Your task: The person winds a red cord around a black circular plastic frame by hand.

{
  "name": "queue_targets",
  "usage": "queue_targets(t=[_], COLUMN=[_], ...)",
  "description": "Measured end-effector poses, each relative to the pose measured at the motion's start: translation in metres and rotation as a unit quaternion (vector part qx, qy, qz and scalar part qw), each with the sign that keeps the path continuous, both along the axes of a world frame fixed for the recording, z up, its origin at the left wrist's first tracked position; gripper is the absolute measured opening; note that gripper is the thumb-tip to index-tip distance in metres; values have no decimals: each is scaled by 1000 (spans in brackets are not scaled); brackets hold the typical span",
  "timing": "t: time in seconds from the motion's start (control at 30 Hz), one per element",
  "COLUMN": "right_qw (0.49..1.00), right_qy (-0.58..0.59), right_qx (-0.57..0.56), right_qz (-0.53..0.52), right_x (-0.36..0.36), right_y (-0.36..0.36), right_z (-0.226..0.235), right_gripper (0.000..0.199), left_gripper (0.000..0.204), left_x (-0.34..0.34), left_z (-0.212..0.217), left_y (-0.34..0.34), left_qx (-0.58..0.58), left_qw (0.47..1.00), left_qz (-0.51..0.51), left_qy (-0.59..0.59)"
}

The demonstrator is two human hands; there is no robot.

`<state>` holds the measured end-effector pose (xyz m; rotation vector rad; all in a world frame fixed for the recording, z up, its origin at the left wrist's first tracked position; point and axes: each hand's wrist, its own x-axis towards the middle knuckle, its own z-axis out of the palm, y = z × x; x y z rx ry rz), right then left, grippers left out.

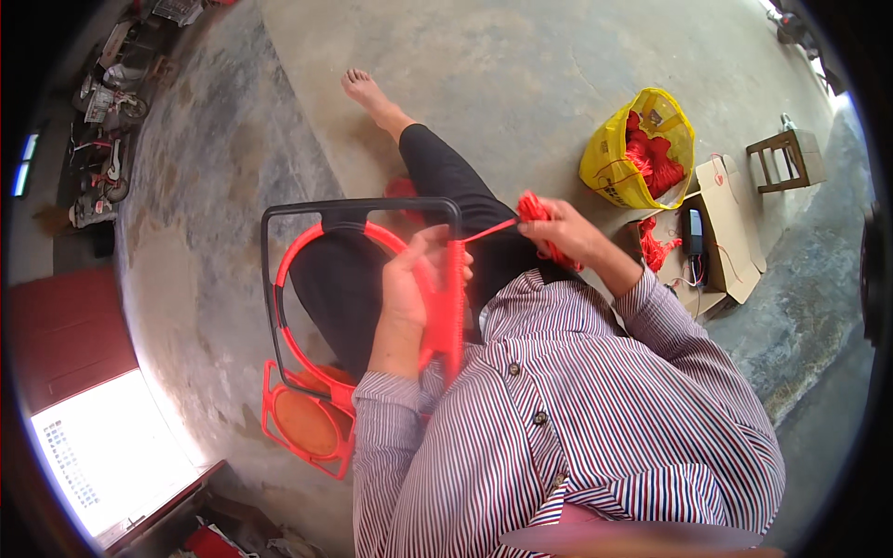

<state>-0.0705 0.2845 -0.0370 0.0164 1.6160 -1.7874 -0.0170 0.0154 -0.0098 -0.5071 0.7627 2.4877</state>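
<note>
A black square frame (356,206) with a red ring (299,251) inside it rests on my lap. Red cord is wound tightly along its right side (453,307). My left hand (409,284) grips that wrapped side of the frame. My right hand (558,231) holds a bunch of red cord (532,206) to the right of the frame. A taut strand (488,231) runs from the bunch to the frame's upper right corner.
A yellow bag (614,172) full of red cord sits on the concrete floor at the right, beside a flattened cardboard box (730,246) and a small wooden stool (786,153). A red stool (307,423) stands under the frame. Small bicycles (107,139) are parked at far left.
</note>
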Motion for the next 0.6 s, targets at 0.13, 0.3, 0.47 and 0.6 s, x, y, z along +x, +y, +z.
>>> queue_targets(t=[0.13, 0.3, 0.47, 0.6], right_qw=[966, 817, 713, 858], right_qy=[194, 546, 660, 487], right_qx=[162, 130, 171, 96], right_qz=[-51, 130, 164, -133], right_x=[-48, -55, -55, -51], right_y=[-7, -77, -102, -70], right_z=[26, 66, 42, 16], right_gripper=[24, 30, 30, 32], left_gripper=[45, 43, 49, 60], left_x=[2, 5, 4, 5], left_z=[-7, -17, -15, -24], left_y=[-2, -4, -1, -12], left_qx=[-87, -271, -150, -71], left_qw=[992, 929, 965, 985], left_qz=[90, 242, 197, 154], left_qy=[1, 64, 82, 42])
